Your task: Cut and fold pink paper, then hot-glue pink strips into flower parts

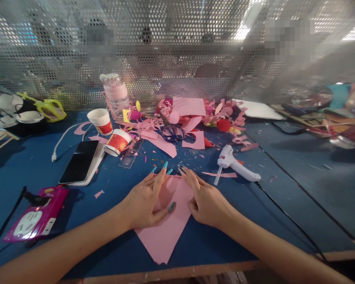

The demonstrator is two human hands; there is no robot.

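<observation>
A pink sheet [165, 244], possibly paper or felt, lies slanted near the front edge of the table, with a narrow fold or raised strip along its far edge. My left hand [148, 201] rests across its left side, fingers stretched toward that far edge and thumb apart on the surface; its nails are teal. At the right side, my right hand [207, 197] has bent fingers closed on the far corner, thumb tucked by the sheet's edge. Some right fingertips touch the fold, and what lies under them is hidden.
A white glue gun [236, 165] lies to the right, its cord running frontward. Scissors [173, 133] sit among pink scraps [162, 146]. Leftward are paper cups [117, 142], a phone [80, 161], a magenta power strip [37, 215] and a bottle [116, 94]. Perforated metal [177, 51] stands behind.
</observation>
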